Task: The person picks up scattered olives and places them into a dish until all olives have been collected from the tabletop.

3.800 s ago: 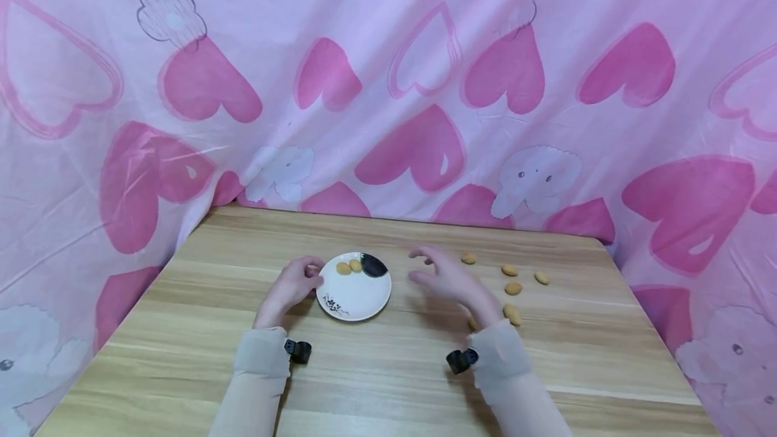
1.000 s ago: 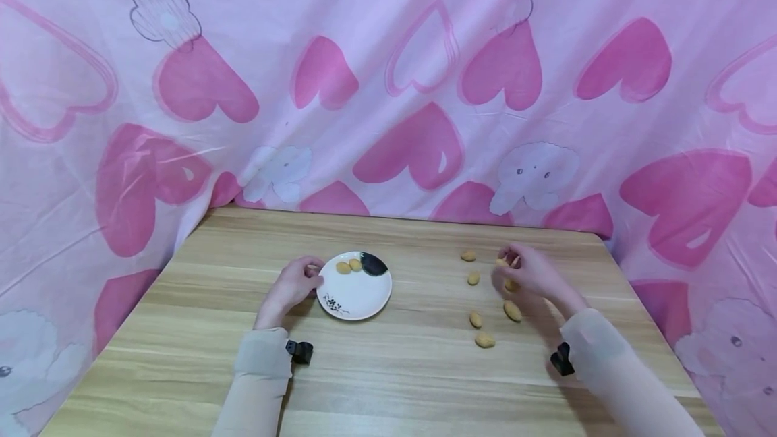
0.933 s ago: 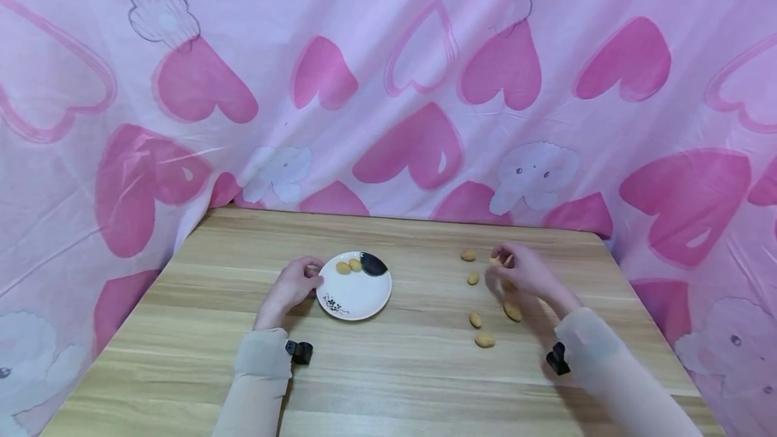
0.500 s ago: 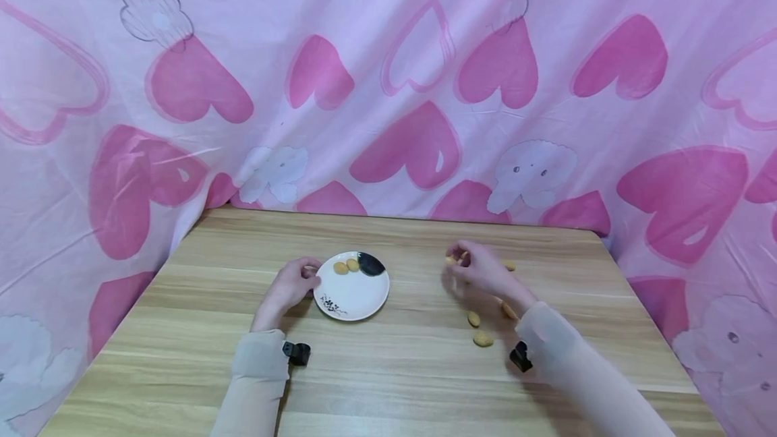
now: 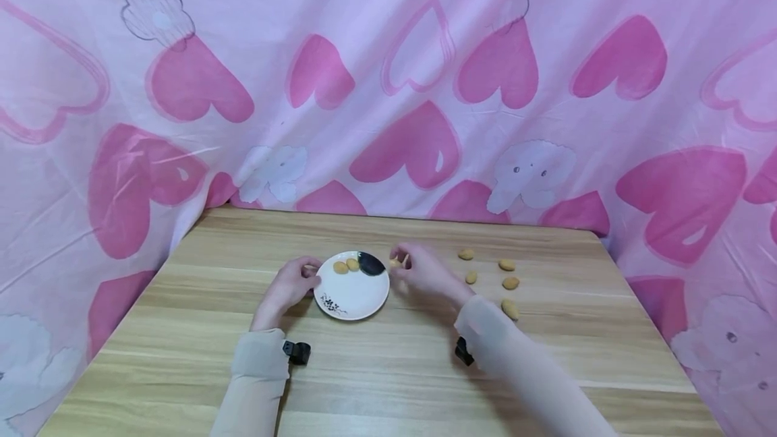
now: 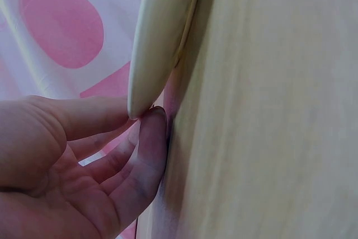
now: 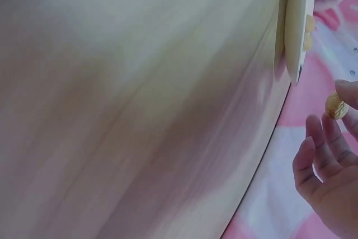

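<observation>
A round white plate (image 5: 349, 299) with a dark leaf-shaped patch stands on the wooden table. Two tan nuts (image 5: 341, 268), like almonds in the shell, lie near its far rim. My left hand (image 5: 294, 286) holds the plate's left rim; in the left wrist view the thumb (image 6: 92, 117) meets the edge and a fingertip reaches under it. Just right of the plate, my right hand (image 5: 425, 271) pinches an almond in its shell (image 7: 336, 106) between thumb and fingers, above the table. Its other fingers are loosely bent.
Several more almonds (image 5: 510, 283) lie scattered on the table (image 5: 376, 383) at the right, beyond my right forearm. A pink heart-patterned cloth (image 5: 394, 120) hangs behind the table. Black wrist cameras (image 5: 297, 353) sit at both cuffs.
My right hand, loosely open beside the plate at first, went to the almonds on the right and has come back left with one; the rightmost almond is gone. My left hand stays on the plate.
</observation>
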Available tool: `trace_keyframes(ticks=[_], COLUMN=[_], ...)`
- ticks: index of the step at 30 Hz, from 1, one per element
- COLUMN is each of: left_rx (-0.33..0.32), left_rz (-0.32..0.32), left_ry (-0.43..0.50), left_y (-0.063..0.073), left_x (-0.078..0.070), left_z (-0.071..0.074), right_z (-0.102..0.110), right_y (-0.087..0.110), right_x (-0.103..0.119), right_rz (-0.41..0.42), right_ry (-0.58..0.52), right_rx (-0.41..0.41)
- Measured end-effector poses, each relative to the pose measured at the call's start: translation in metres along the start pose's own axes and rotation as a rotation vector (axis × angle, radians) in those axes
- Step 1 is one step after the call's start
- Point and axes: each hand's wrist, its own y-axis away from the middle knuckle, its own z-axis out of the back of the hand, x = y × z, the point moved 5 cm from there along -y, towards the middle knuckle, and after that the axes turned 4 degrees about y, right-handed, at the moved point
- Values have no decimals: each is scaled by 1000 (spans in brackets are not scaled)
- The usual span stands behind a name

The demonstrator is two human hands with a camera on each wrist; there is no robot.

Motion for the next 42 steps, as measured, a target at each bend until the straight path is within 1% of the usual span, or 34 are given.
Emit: trace_keyframes(ticks=[5,8,12,14,18,21,26,32,34,42], left_rx=[5,-5,13,24,19,13,12,8,11,9], left_rz=[10,22,9,2,4,8,5,14,8,18], left_ry=[2,11,28,35,25,18,17,7,6,22], left_y=[1,0,-2,-3,-4,-4,-2,-2,-2,-2], left_x=[0,0,-3,-5,-4,-3,-5,-3,-2,0], left_z=[0,0,-6,-9,-11,-10,-6,-1,0,2], right_z=[-15,-21,-26,-29,-35,-39,-43,-47,-48,-51], right_y=[-18,-27,-36,-39,-45,-48,-51,-55,-55,-53], right_x=[12,15,15,15,19,25,32,36,37,39], right_rz=[79,104,55,36,62,89,72,46,35,-8], right_ry=[76,101,74,79,154,235,306,346,353,338], right_rx=[-45,-77,-97,-101,-110,-127,-141,-125,-119,-101])
